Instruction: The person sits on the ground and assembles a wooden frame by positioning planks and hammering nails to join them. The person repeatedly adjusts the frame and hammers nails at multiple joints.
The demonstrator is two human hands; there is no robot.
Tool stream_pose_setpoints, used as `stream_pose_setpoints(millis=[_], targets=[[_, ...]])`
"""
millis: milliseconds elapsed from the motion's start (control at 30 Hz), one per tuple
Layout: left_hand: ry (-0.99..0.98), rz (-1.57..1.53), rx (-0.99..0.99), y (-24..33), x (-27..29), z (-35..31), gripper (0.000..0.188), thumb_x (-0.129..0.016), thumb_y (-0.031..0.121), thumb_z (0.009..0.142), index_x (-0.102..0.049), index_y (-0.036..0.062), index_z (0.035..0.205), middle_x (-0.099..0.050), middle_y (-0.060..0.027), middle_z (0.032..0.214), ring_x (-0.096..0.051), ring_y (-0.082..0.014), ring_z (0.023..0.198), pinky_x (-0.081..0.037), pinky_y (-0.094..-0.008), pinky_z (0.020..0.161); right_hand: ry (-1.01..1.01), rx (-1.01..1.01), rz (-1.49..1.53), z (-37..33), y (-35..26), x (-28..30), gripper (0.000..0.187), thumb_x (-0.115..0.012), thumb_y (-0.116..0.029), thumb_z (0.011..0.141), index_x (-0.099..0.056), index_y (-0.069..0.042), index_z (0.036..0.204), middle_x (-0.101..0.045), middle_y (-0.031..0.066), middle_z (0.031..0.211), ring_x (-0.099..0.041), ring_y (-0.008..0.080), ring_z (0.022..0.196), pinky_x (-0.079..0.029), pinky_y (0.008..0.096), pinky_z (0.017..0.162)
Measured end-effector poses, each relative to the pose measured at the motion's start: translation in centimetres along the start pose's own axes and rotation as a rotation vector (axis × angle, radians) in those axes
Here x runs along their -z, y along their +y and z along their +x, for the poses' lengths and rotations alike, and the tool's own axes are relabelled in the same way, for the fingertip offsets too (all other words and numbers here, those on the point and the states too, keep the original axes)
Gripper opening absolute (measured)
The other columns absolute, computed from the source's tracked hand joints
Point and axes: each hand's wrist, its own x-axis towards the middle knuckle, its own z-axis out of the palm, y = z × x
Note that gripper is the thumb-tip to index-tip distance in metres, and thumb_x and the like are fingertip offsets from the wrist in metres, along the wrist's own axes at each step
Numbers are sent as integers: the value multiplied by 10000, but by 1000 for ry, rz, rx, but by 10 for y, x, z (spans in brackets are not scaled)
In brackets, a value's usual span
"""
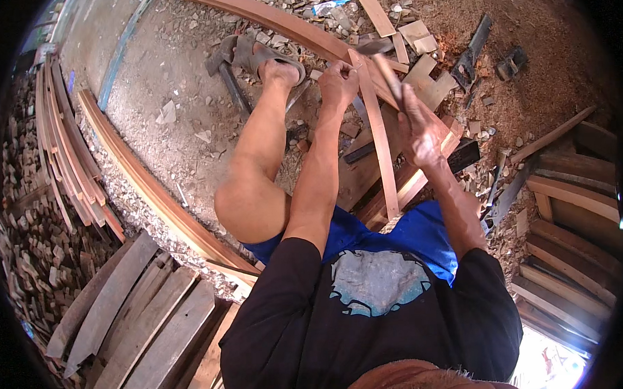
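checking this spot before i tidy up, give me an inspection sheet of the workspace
Surface: brown dirt floor, strewn with pale fragments.
Work pieces: thin, narrow tan wooden strip; long, curved reddish-brown wooden beam.
Clutter: flat pale wooden offcuts; blue-and-white wrapper.
Left grip: curled beside the strip's upper end; hold unclear.
Right grip: closed around a blurred tan stick-like tool.
Cables: nothing seen.
Surroundings: curved grey wooden planks, lower left; long brown timbers, right.

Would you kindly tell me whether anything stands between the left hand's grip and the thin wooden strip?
Nothing visible: the left hand is close beside the thin wooden strip, near its far end. The right hand, holding a blurred stick-like tool, is across the strip.
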Motion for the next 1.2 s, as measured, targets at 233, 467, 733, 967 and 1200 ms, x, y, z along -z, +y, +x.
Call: stream_pose_setpoints(millis=[233,467,733,967,1200], targets=[[52,-55,-97,2,2,4,116,-705,159,866,-733,46,871,-743,-175,794,-742,-360,772,-581,-462,741,149,12,164,5,-7,-3,603,-563,-95,1045,-426,-110,1632,-709,314,1241,-729,476,1065,-596,510,902],[41,53,-112,-9,4,-5,144,-714,168,909,-728,34,960,-757,-156,856,-741,-338,797,-576,-447,753,-76,-252,124,12,-35,26,588,-559,-120,1057,-431,-67,1628,-638,314,1417,-678,375,1277,-544,420,1031],[245,162,-605,2,-3,4,142,-650,66,907,-641,21,1041,-662,-195,1063,-591,-432,1099,-446,-531,1006,-20,-196,260,-19,-29,24,591,-536,-99,1073,-377,-2,1633,-533,275,1562,-506,386,1476,-382,454,1231],[72,147,-697,-1,-7,18,120,-605,81,946,-562,20,1039,-654,-218,961,-616,-470,929,-477,-586,859,-71,-173,295,-24,-18,29,577,-533,-124,1102,-376,-27,1648,-538,234,1565,-514,317,1450,-375,405,1209],[86,102,-690,2,-13,16,174,-690,80,910,-574,55,1037,-664,-188,986,-627,-454,950,-496,-568,860,-74,-29,36,-12,-17,29,603,-560,-58,1059,-406,-79,1642,-586,258,1507,-570,384,1412,-451,433,1169]])
